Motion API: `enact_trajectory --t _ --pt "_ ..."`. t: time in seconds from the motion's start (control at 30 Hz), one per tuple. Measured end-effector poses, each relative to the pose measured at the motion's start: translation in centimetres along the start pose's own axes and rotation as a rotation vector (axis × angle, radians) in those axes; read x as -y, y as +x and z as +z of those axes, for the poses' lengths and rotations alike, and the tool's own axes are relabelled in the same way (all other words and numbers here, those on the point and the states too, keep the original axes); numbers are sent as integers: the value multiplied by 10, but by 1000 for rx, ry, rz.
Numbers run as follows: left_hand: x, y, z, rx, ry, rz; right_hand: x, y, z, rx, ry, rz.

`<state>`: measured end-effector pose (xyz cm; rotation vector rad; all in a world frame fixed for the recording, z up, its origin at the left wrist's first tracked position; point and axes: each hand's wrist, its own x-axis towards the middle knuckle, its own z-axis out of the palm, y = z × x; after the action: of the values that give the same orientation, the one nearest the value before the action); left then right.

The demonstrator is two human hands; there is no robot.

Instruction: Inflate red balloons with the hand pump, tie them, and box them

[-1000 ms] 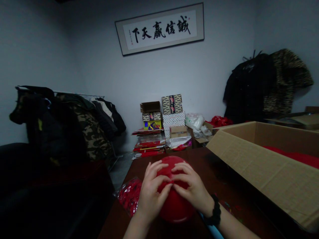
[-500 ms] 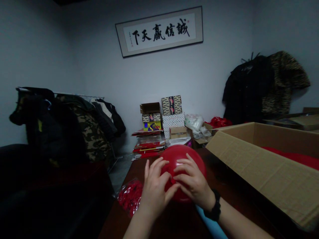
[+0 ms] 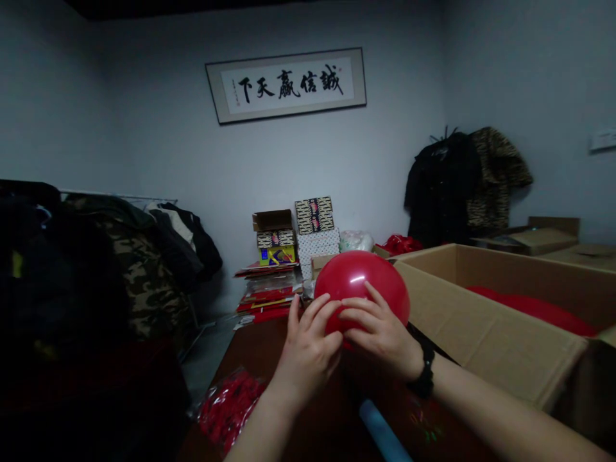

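Note:
An inflated red balloon (image 3: 368, 273) is in front of me over the dark brown table (image 3: 250, 346), its near side toward me. My left hand (image 3: 308, 340) is closed at the balloon's near lower side, thumb and fingertips drawn together. My right hand (image 3: 385, 333) meets it there, its fingers curled against the balloon and a dark band on the wrist. The fingers hide the balloon's neck. Below the hands lies a blue tube-like object (image 3: 382, 430). To the left, a clear plastic bag (image 3: 228, 407) filled with small red pieces rests on the table.
At right stands a large open cardboard box (image 3: 491, 327) with red balloons (image 3: 534, 308) inside. Stacked boxes (image 3: 315, 240) and red packets (image 3: 264, 298) are at the far end. Clothes hang on a rack (image 3: 139, 256) at left and on the wall (image 3: 443, 186) at right.
The balloon and both hands have risen in the picture, and more of the blue object shows beneath. My view has turned to the right, so the wall and rack have shifted left.

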<state>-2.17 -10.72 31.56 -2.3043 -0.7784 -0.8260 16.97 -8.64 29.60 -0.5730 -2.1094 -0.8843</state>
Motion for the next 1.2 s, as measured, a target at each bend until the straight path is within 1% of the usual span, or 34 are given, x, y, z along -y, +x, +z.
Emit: enact_trajectory --t 0.07,0.23,0.4,0.67,0.83,0.93,1.03,1.2 --pt "-3 12 5 -40 -8 48 -10 -2 -12 1 -49 -16" --pt "-15 49 18 -146 -24 113 -39 -11 -44 4 -180 -23" --pt "-35 87 39 -197 -60 166 -69 -29 -73 26 -293 -52" --pt "-78 143 85 -276 -140 130 -123 -73 -104 49 -505 -55" --pt "-107 176 110 -321 -185 115 -154 -103 -123 67 -538 -19" --pt "-124 195 122 -333 -212 105 -170 -117 -132 85 -505 66" --pt "-138 212 133 -318 -248 95 -186 -128 -140 103 -489 207" --pt "-157 235 152 -314 -317 90 -204 -143 -154 72 -531 453"
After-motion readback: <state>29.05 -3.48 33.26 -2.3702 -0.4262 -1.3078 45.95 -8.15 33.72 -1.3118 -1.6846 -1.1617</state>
